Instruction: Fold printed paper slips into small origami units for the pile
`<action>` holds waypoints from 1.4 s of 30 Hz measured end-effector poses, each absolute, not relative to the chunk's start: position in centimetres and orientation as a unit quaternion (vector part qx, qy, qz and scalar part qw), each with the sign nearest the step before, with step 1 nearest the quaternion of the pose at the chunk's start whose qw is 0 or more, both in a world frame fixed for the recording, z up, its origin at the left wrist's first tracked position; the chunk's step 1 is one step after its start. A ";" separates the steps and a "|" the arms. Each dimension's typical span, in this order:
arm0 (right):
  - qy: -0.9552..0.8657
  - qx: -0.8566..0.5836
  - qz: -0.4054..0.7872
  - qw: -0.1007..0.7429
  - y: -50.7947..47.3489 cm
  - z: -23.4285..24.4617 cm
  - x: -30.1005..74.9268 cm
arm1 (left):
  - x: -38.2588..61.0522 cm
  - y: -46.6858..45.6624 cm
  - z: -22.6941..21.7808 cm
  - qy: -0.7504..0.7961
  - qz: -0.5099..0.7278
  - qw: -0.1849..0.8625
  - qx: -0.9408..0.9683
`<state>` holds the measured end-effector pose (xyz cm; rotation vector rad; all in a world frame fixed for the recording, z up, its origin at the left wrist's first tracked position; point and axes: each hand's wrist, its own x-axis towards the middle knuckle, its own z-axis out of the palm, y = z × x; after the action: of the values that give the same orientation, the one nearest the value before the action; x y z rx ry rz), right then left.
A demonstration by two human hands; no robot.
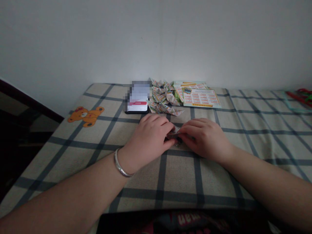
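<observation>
Between my two hands is a small piece of folded printed paper, mostly covered by the fingers. My left hand pinches its left side, with a silver bangle on the wrist. From the right, my right hand grips the other side with thumb and fingertips. Just beyond the hands lie several folded paper shapes with the same sort of print. A stack of flat printed calendar cards rests to the right of them.
A phone with a lit, partly blurred screen lies left of the folded papers. The checked tablecloth bears an orange bear figure. Red and green items lie at the far right. A wall stands behind the table.
</observation>
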<state>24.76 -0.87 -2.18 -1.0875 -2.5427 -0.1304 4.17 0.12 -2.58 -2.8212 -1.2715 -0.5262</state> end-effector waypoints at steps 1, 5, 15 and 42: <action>-0.901 -0.391 -0.036 0.186 -0.8 -2.2 24.7 | 4.2 0.1 -2.6 -0.406 -0.172 -0.003 -0.898; -0.899 -0.397 0.007 0.187 -0.6 -2.2 24.6 | 4.1 0.2 -2.6 -0.402 -0.187 -0.014 -0.896; -0.917 -0.369 0.015 0.151 -0.3 -2.2 24.7 | 3.7 0.5 -2.5 -0.376 -0.186 -0.003 -0.908; -0.888 -0.438 0.046 0.131 -0.4 -1.7 26.1 | 3.5 0.3 -2.2 -0.403 -0.153 -0.018 -0.902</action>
<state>26.11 -0.38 -1.65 -1.2716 -2.5782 0.1342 3.45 0.27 -2.16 -2.8666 -1.2823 -0.4847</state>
